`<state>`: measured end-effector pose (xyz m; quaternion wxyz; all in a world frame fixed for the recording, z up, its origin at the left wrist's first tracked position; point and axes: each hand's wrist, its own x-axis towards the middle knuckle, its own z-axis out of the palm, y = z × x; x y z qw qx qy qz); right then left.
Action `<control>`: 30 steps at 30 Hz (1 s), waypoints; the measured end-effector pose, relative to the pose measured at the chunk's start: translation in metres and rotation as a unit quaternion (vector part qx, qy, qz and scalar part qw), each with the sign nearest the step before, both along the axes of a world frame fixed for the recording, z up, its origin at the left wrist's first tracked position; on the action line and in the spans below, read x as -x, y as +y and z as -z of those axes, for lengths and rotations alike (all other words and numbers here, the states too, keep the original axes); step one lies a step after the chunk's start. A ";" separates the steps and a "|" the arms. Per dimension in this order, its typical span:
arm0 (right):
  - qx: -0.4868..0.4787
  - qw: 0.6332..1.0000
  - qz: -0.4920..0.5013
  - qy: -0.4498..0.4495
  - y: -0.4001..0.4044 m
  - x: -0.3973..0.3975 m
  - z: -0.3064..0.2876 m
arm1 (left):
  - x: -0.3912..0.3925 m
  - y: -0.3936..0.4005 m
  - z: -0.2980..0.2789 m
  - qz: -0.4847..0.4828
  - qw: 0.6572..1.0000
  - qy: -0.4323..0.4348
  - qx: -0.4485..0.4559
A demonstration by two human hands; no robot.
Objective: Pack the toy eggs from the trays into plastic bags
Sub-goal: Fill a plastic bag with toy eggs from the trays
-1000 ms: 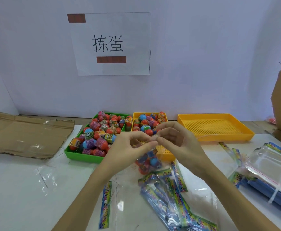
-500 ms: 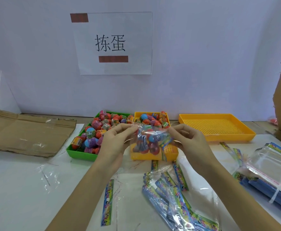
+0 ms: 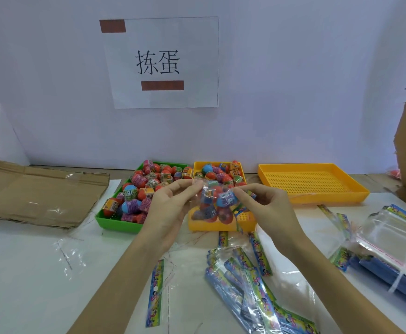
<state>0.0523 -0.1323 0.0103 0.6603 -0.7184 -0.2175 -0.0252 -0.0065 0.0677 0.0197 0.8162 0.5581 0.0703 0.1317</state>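
Hands up over desk (image 3: 40,273): left hand (image 3: 170,208) and right hand (image 3: 267,208) each pinch top corner of filled plastic bag (image 3: 212,203), held above small yellow tray (image 3: 245,221). Toy eggs (image 3: 224,200) bunched inside, mouth looks unsealed. Risk: pinch slips on slick film, bag tips, eggs spill into tray. Green tray (image 3: 117,224) heaped with eggs.

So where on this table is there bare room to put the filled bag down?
Bare patches: the perforated floor of the far-right yellow tray, which holds nothing, and the white tabletop on the left, between the flattened cardboard and the left forearm. Crowded: the green tray, and the loose bags right of centre.
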 end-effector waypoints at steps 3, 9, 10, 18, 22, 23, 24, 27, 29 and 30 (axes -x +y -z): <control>-0.001 1.000 -0.007 -0.008 -0.001 0.000 -0.003 | 0.002 0.000 0.001 -0.009 0.999 0.000 -0.052; -0.019 0.999 -0.024 0.029 0.001 0.003 -0.006 | 0.002 -0.005 0.001 -0.062 0.998 -0.006 -0.012; 0.006 0.998 -0.046 0.049 0.000 0.002 -0.006 | 0.002 -0.005 0.001 -0.079 0.997 -0.005 0.005; 0.009 0.999 -0.014 0.044 0.002 0.005 -0.004 | 0.001 -0.005 0.000 -0.010 1.000 -0.003 -0.014; -0.025 0.997 0.045 0.049 -0.003 -0.003 -0.005 | 0.001 -0.003 0.004 0.081 0.978 0.036 -0.187; -0.028 0.997 0.045 0.053 -0.004 -0.003 -0.005 | 0.001 -0.004 0.006 0.067 0.978 0.033 -0.194; -0.035 0.997 0.036 0.060 -0.004 -0.004 -0.005 | 0.000 -0.004 0.008 0.052 0.982 0.025 -0.182; -0.035 0.996 -0.040 0.066 -0.002 -0.001 -0.007 | 0.000 -0.004 0.009 0.040 0.989 0.004 -0.141; -0.011 0.996 -0.067 0.053 -0.002 -0.001 -0.004 | -0.001 -0.002 0.007 0.038 0.992 0.000 -0.123; -0.012 0.996 -0.071 0.052 -0.002 -0.002 -0.004 | -0.001 0.000 0.008 0.041 0.993 0.000 -0.109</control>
